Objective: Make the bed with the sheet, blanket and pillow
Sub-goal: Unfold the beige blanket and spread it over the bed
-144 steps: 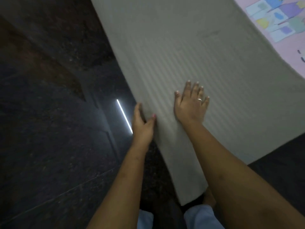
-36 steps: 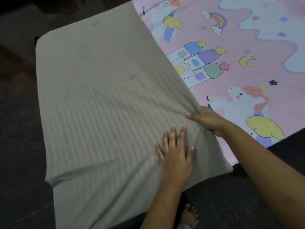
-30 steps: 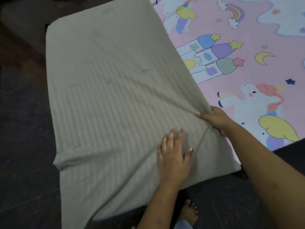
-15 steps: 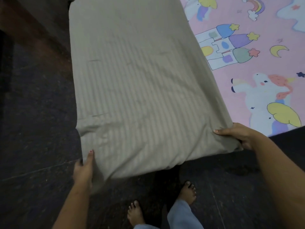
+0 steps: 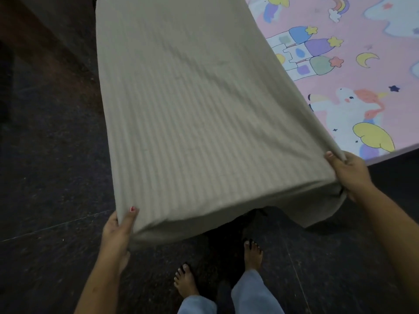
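I have the grey striped blanket (image 5: 192,114) held by its near edge, one corner in each hand. My left hand (image 5: 119,230) has its grip clenched on the near-left corner, thumb on top of the cloth and fingers tucked under it; my right hand (image 5: 350,175) is grasping the near-right corner the same way, with a loose flap of fabric hanging below it. The blanket's long axis runs straight away from me, from my grips toward the top of the view, where its far end passes out of sight, so all of the cloth lies ahead of both hands. It looks folded or doubled, though I cannot tell how many layers. It sits at the left side of the bed, overlapping the pink unicorn-print sheet (image 5: 353,71) that is already spread on the bed to my right. My right hand is the one nearer the sheet, just off the bed's near edge, while my left hangs over the dark floor (image 5: 52,177), above my bare feet (image 5: 252,254). I judge the next move turns on that offset: the uncovered sheet lies to the right of the grip, so the blanket must travel or open rightward, led by my right hand. I see no pillow.
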`<state>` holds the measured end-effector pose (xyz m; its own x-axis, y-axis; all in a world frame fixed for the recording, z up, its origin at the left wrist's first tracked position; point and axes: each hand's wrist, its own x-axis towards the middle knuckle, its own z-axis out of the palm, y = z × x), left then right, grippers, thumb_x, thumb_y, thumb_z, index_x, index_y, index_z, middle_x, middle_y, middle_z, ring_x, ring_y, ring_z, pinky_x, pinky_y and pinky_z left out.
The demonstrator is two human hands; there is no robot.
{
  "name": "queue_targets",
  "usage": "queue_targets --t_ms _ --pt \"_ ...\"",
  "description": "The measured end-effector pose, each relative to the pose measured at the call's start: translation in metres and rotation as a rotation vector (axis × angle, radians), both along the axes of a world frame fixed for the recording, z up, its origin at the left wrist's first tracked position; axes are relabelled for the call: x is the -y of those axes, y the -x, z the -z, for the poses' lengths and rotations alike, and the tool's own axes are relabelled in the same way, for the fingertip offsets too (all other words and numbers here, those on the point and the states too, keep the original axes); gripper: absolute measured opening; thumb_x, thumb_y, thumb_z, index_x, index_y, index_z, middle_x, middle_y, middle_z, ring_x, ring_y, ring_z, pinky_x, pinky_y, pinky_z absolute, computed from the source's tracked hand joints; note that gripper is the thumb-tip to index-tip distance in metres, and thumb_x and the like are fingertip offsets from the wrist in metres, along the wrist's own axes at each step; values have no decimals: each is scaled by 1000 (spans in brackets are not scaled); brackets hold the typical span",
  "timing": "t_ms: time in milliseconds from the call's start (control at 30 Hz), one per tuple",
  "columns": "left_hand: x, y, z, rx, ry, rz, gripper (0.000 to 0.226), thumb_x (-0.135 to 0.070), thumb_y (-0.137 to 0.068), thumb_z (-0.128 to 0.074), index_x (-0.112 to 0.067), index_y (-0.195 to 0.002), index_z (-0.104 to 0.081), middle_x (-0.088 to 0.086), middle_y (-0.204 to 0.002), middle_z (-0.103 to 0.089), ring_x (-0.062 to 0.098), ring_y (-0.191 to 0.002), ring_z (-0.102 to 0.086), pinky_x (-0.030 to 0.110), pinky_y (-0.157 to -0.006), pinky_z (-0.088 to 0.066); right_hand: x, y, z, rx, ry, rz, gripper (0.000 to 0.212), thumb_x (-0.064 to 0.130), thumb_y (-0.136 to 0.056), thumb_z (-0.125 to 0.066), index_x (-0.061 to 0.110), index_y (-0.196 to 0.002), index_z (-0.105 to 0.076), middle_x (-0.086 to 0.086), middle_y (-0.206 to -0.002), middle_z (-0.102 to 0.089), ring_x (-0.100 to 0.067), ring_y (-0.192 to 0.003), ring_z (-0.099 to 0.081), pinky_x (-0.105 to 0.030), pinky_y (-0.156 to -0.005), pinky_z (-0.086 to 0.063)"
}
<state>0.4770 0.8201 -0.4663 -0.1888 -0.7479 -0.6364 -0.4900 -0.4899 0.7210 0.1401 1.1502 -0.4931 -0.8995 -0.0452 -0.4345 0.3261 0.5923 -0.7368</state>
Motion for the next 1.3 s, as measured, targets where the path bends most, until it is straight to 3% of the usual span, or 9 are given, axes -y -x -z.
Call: queue_targets --t_ms 167,333,467,567,700,833,967,1167,1300 --pt "-20 3 17 37 -79 70 25 -24 -90 -60 -10 -110 -60 16 -104 -67 30 -88 -64 44 -85 -50 -15 12 6 -35 -126 -30 43 37 -94 -55 3 -119 -59 -18 -107 -60 -30 -97 -53 -44 -83 -44" --pt "-29 3 40 92 -44 -8 13 -19 -90 -62 -8 -82 -61 16 -91 -67 31 -98 -60 41 -89 -47 -7 13 22 -1 -260 -132 38 32 -95 -54 0 -114 -60 -23 -108 -61 -39 -103 -54 -47 -86 -44" --pt "-41 -5 43 66 -69 -52 21 -21 -91 -60 -11 -109 -62 5 -112 -63 21 -107 -56 39 -97 -43 -3 17 25 -50 -320 -92 34 37 -86 -65 7 -101 -58 -11 -92 -58 -33 -89 -54 -37 -71 -42" --pt "-50 -10 49 57 -104 -89 31 -20 -93 -56 -11 -122 -57 1 -116 -57 17 -111 -51 40 -98 -41 0 15 28 -49 -372 -54 39 47 -85 -62 13 -101 -55 -6 -93 -55 -29 -88 -51 -40 -78 -42" --pt "-54 -10 53 81 -36 -136 33 -19 -93 -56 -6 -124 -56 4 -116 -58 18 -108 -52 37 -91 -42 0 13 34 -81 -409 -11 34 42 -94 -52 11 -106 -54 -13 -102 -58 -36 -102 -53 -46 -93 -37" --pt "-58 -10 59 253 124 -138 31 -16 -90 -61 3 -115 -60 19 -117 -61 33 -104 -58 41 -88 -45 -4 12 35 -108 -435 49 29 38 -94 -53 10 -103 -56 -15 -103 -60 -36 -104 -53 -44 -96 -32" --pt "-71 9 43 549 479 44 55 -9 -80 -71 1 -128 -45 21 -140 -35 43 -126 -35 51 -100 -33 6 14 32 -120 -523 87 29 33 -92 -57 11 -110 -55 -14 -113 -61 -36 -111 -51 -44 -97 -28" --pt "-100 74 34 506 784 625 73 -26 -79 -72 -15 -142 -36 11 -152 -24 33 -139 -21 54 -109 -23 25 37 28 -156 -491 -12 52 47 -90 -55 9 -124 -48 -15 -124 -57 -37 -115 -50 -47 -98 -35" --pt "-124 123 39 480 816 961 81 -40 -81 -66 -24 -148 -24 6 -157 -11 30 -144 -9 53 -113 -11 34 53 28 -128 -445 -97 42 42 -97 -44 5 -116 -52 -18 -120 -57 -39 -108 -53 -43 -87 -41"
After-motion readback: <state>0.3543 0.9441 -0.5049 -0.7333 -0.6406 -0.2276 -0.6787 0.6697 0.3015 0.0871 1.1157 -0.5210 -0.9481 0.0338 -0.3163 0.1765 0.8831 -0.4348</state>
